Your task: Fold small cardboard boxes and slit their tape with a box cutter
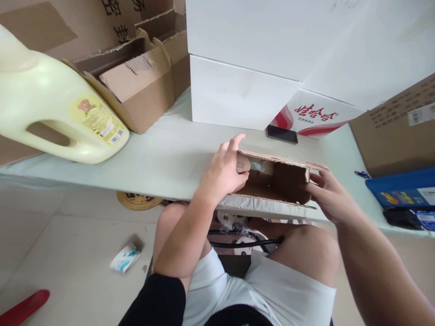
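Observation:
A brown cardboard box [288, 181], open towards me, lies at the table's front edge with its inside showing. My left hand [226, 170] grips its left end; the thumb bends over a folded flap and the index finger points up and away. On the right end, my right hand [321, 185] has its thumb at the corner and its fingers behind the wall. A strip of clear or whitish tape [257, 166] shows inside near the left end. What lies under the left palm is hidden.
A pale yellow jug [64, 104] and open cardboard boxes [146, 86] stand at the left. White cartons [238, 90] are stacked behind, with a phone [282, 134] before them. At the right are a blue packet [401, 188] and a large carton [397, 127].

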Tool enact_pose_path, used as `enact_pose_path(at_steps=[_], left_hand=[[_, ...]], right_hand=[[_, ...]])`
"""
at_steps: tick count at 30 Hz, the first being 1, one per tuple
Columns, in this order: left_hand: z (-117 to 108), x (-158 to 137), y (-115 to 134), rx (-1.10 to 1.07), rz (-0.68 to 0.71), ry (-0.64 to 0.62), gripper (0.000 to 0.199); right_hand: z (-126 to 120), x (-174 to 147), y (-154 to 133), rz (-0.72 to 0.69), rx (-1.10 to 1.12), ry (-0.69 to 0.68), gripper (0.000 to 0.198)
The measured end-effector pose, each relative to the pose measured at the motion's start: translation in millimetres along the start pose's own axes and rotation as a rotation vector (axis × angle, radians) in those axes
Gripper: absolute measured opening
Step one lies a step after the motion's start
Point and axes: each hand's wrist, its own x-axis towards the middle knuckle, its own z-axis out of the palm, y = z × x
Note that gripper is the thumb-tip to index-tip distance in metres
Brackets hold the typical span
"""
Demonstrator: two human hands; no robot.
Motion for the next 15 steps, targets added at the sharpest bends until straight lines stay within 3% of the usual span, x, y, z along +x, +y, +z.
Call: enact_pose_path(at_steps=[7,15], left_hand=[[-6.2,1.6,0.0,-0.107,0.013,0.015,0.079],[-19.8,1.8,-16.9,-0.325,0.095,-0.158,0.061]], right_hand=[[-0.2,-0.6,0.2,0.004,0.022,-0.010,0.067],[-8.0,1.8,6.9,-0.028,-0.024,-0.068,0.069]])
